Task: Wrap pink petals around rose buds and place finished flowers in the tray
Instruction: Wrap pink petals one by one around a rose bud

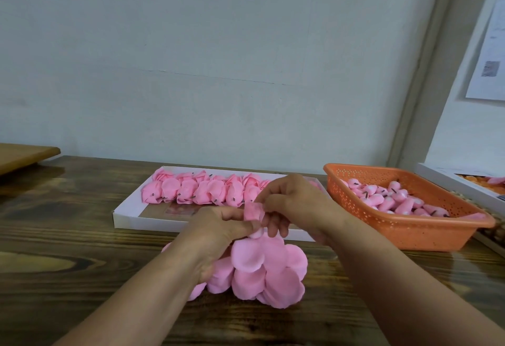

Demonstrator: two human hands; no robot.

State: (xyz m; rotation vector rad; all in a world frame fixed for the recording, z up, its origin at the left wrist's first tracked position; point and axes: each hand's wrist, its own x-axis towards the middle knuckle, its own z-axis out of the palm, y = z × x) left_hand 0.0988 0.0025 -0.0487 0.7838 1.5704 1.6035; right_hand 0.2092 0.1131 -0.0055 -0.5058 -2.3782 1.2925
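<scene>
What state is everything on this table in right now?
Tray: partly filled, finished flowers along its far side.
Basket: holds buds.
Loose petals: piled near the hands.
Left hand: pinching a petal.
Right hand: pinching the same petal.

Table [82, 236], lower frame: dark-stained wood, strong grain, glossy with light reflections. Tray [128, 216], centre: white card or paperboard, matt, smooth. Finished flowers [191, 190] in tray: pink, thin, soft-looking, matt, slightly crinkled; cloth or foam, cannot tell. Loose petals [262, 272], lower centre: same pink, smooth, matt. Basket [382, 233], right: orange plastic, perforated walls, slight sheen. Wall [218, 45]: pale, painted, matt. Board [24, 154], left edge: lighter wood, smooth.
</scene>
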